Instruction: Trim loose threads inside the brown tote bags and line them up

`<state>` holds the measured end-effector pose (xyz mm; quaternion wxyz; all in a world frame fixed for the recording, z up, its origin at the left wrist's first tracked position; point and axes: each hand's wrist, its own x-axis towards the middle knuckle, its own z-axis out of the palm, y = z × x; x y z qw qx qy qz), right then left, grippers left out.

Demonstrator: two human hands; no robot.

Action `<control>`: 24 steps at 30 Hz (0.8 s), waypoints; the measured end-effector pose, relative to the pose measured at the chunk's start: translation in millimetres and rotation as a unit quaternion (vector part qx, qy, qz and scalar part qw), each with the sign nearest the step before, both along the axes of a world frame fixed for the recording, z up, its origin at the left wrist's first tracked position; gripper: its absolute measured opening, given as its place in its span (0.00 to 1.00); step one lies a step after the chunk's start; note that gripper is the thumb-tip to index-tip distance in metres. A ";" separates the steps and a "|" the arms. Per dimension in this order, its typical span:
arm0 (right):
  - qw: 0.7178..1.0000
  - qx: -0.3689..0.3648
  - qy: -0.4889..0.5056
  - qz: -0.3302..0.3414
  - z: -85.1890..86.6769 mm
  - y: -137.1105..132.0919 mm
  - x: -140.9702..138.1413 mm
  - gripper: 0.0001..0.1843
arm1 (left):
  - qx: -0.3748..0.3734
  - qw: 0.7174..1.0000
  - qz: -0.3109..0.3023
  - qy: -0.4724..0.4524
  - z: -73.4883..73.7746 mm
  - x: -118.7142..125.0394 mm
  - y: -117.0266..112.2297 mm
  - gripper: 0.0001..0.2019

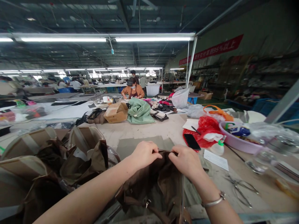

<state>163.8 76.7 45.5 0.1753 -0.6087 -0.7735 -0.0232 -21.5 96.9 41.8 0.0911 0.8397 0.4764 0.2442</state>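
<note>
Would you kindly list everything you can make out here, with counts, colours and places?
Held bag: 1, brown, bottom centre
Other bags: several, brown and beige, left
Scissors: 1 pair, metallic, right
Phone: 1, black, right of centre
Crumpled plastic: 1 heap, red, beside phone
Basin: 1, lilac, far right
Paper slip: 1, white, beyond scissors
Cardboard box: 1, brown, centre back
Cloth bundle: 1, green, beside box
Light tubes: several, white, overhead
People: several, mixed clothing, background
Left hand: 1, bare, on held bag
Right hand: 1, bare, on held bag
</note>
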 end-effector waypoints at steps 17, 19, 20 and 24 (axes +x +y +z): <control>0.997 -0.022 0.067 0.027 -9.6 7.1 5.9 0.09 | 0.061 0.993 -0.104 0.021 -5.5 7.0 9.3 0.08; 0.997 -0.022 0.066 0.030 -9.9 7.0 6.4 0.09 | 0.061 0.991 -0.116 0.031 -5.6 9.0 11.9 0.08; 0.997 -0.023 0.066 0.034 -10.1 6.9 6.8 0.09 | 0.059 0.990 -0.125 0.035 -5.1 9.7 12.9 0.08; 0.996 -0.010 0.076 0.050 -11.0 6.1 9.1 0.08 | 0.051 0.987 -0.142 0.054 -0.4 11.1 14.1 0.10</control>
